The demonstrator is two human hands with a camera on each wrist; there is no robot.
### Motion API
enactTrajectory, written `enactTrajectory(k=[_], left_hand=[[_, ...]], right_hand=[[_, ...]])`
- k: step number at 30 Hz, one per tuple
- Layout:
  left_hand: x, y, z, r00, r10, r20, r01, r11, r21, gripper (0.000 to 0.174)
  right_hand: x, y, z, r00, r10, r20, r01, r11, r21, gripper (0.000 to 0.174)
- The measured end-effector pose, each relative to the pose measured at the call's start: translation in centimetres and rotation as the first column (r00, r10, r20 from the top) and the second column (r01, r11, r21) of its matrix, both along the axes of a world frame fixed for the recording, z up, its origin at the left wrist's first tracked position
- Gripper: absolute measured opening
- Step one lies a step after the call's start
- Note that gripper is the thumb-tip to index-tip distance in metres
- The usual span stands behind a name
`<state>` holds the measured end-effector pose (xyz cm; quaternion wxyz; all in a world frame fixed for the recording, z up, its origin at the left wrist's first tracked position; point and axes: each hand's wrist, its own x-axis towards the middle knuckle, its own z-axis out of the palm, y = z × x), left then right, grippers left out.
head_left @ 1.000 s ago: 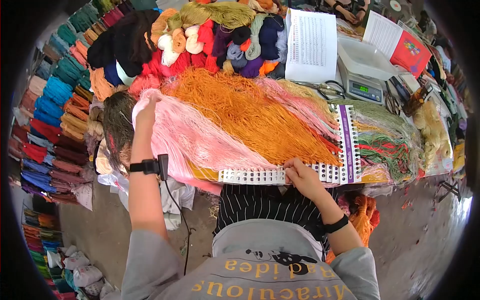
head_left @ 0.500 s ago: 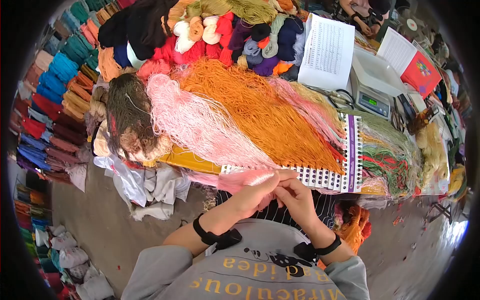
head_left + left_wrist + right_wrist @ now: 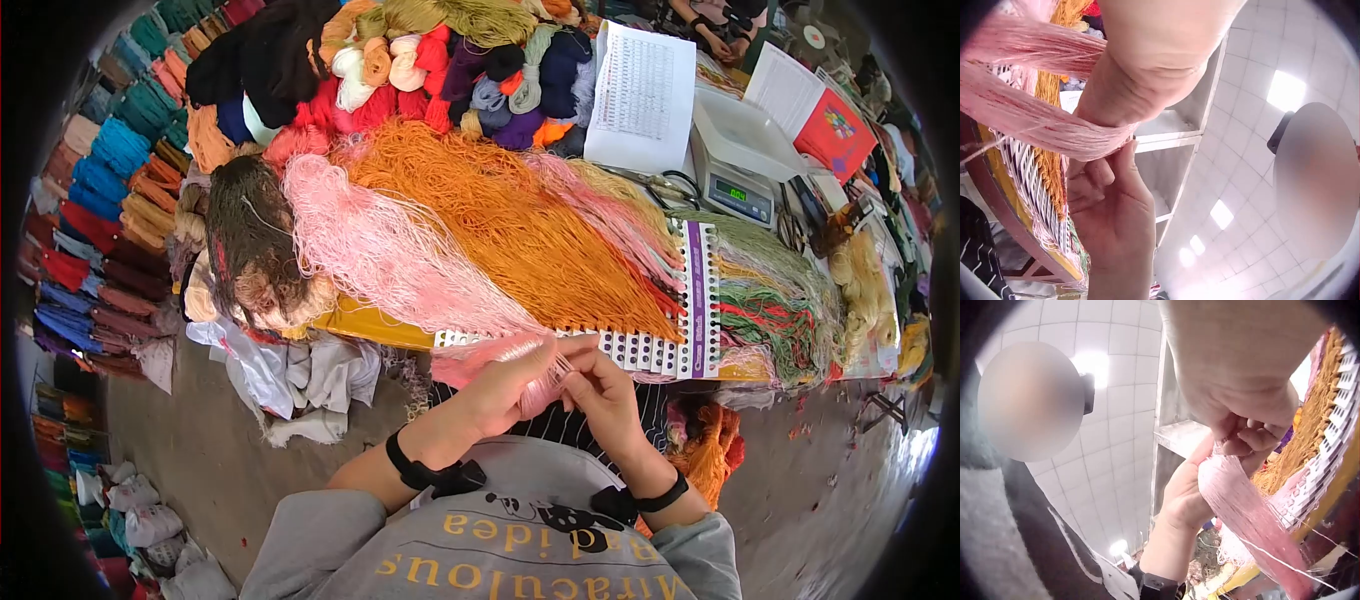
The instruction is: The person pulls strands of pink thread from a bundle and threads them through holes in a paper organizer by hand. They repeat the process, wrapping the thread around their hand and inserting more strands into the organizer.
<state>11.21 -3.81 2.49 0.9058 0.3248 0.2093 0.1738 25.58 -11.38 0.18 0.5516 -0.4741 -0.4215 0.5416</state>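
Note:
A skein of pink thread [image 3: 470, 362] is held in my left hand [image 3: 500, 392] in front of the table edge. Its strands wrap over that hand in the left wrist view, and the skein's rounded fold bulges out beside the palm in the right wrist view. My right hand [image 3: 607, 393] meets the left one, its thumb and fingers pinching the pink strands at the fold. Just behind both hands, a row of white punched cards [image 3: 640, 355] lines the table edge. Loose pale pink thread [image 3: 400, 250] and orange thread [image 3: 520, 230] fan back from these cards.
A punched card with a purple stripe [image 3: 697, 290] stands at the row's right end. Behind lie scissors [image 3: 672, 188], a digital scale [image 3: 740, 190] and a printed sheet [image 3: 640, 95]. Dark brown thread [image 3: 250, 225] lies left; coloured skeins [image 3: 480, 90] are heaped at the back.
My left hand has come from the far left end of the pale pink thread to the table's front edge, bringing the pink skein. My right hand has left the cards and now pinches the skein.

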Motion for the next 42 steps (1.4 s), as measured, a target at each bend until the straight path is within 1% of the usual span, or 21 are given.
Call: enactTrajectory(k=[1, 2, 4, 5, 7, 8, 10, 13, 17, 20, 22, 26, 28, 32, 35, 37, 38, 40, 41, 42], left_hand=[[0.0, 0.2, 0.1, 0.999, 0.004, 0.042, -0.003, 1.0, -0.024, 0.057], [0.1, 0.2, 0.4, 0.999, 0.006, 0.042, -0.005, 1.0, -0.024, 0.057], [0.4, 0.2, 1.4, 0.983, 0.181, -0.03, -0.184, 0.972, -0.147, 0.056], [0.2, 0.4, 1.5, 0.983, 0.182, -0.029, -0.184, 0.972, -0.147, 0.056], [-0.4, 0.9, 1.6, 0.99, 0.138, -0.007, -0.138, 0.984, -0.112, 0.056], [-0.5, 0.9, 1.6, 0.991, 0.136, -0.006, -0.136, 0.984, -0.113, 0.056], [-0.7, 0.8, 1.5, 0.989, 0.15, -0.008, -0.15, 0.988, -0.045, 0.056], [-0.8, 0.9, 1.8, 0.985, 0.17, -0.037, -0.171, 0.985, -0.028, 0.056], [-1.0, 0.8, 1.6, 0.978, 0.199, -0.059, -0.2, 0.98, -0.006, 0.056], [-1.2, 0.9, 1.7, 0.982, 0.176, -0.063, -0.176, 0.984, 0.017, 0.055], [-1.4, 0.9, 1.7, 0.99, 0.139, -0.034, -0.139, 0.99, 0.014, 0.056], [-1.5, 0.9, 1.8, 0.988, 0.141, -0.064, -0.14, 0.99, 0.015, 0.056], [-1.7, 1.0, 1.2, 0.993, 0.115, -0.021, -0.114, 0.993, 0.018, 0.055], [-1.8, 1.0, 1.2, 0.995, 0.099, -0.016, -0.099, 0.995, 0.025, 0.054], [-1.6, 0.8, 1.9, 0.992, 0.117, -0.05, -0.115, 0.993, 0.038, 0.054], [-1.5, 0.8, 2.7, 0.982, 0.149, -0.114, -0.147, 0.989, 0.026, 0.054], [-1.6, 0.9, 2.3, 0.982, 0.149, -0.113, -0.147, 0.989, 0.025, 0.054], [-1.7, 1.1, 1.3, 0.991, 0.111, -0.079, -0.11, 0.994, 0.024, 0.055], [-1.9, 1.1, 1.4, 0.991, 0.111, -0.079, -0.11, 0.994, 0.024, 0.055], [-2.0, 1.2, 1.6, 0.996, 0.075, -0.039, -0.074, 0.997, 0.019, 0.056]], right_hand=[[0.1, -0.1, 0.1, 1.0, -0.012, -0.018, 0.013, 0.999, 0.049, 0.009], [0.3, -0.2, 0.3, 1.0, -0.01, -0.017, 0.011, 0.999, 0.05, 0.009], [0.7, -0.6, 0.9, 0.995, 0.033, -0.099, -0.037, 0.998, -0.044, 0.009], [0.8, -0.8, 1.3, 0.995, 0.033, -0.098, -0.037, 0.998, -0.044, 0.009], [0.9, -1.0, 1.7, 0.979, 0.035, -0.201, -0.053, 0.995, -0.085, 0.013], [1.0, -1.1, 1.7, 0.979, 0.033, -0.199, -0.051, 0.995, -0.086, 0.013], [1.2, -1.2, 1.5, 0.982, 0.045, -0.182, -0.062, 0.994, -0.09, 0.017], [1.3, -1.5, 1.3, 0.981, 0.018, -0.194, -0.041, 0.992, -0.119, 0.018], [1.2, -1.6, 1.2, 0.984, 0.023, -0.178, -0.042, 0.994, -0.106, 0.019], [1.2, -1.6, 1.4, 0.987, 0.02, -0.157, -0.036, 0.994, -0.104, 0.019], [1.1, -1.6, 1.5, 0.99, 0.015, -0.139, -0.03, 0.994, -0.106, 0.019], [1.0, -1.7, 1.7, 0.993, 0.008, -0.116, -0.02, 0.995, -0.097, 0.02], [0.9, -1.7, 1.8, 0.995, -0.009, -0.099, -0.001, 0.994, -0.105, 0.02], [0.8, -1.8, 2.0, 0.996, -0.026, -0.082, 0.018, 0.996, -0.085, 0.021], [0.8, -1.8, 2.2, 0.994, -0.048, -0.098, 0.039, 0.995, -0.088, 0.021], [1.0, -1.7, 2.4, 0.994, 0.017, -0.109, -0.036, 0.984, -0.173, 0.021], [1.2, -1.7, 2.4, 0.994, 0.017, -0.109, -0.036, 0.984, -0.174, 0.021], [1.6, -1.7, 2.4, 0.984, 0.168, -0.057, -0.177, 0.959, -0.223, 0.019], [1.6, -1.7, 2.5, 0.984, 0.168, -0.056, -0.177, 0.959, -0.224, 0.019], [1.6, -1.8, 2.5, 0.984, 0.17, -0.055, -0.179, 0.958, -0.224, 0.019]])
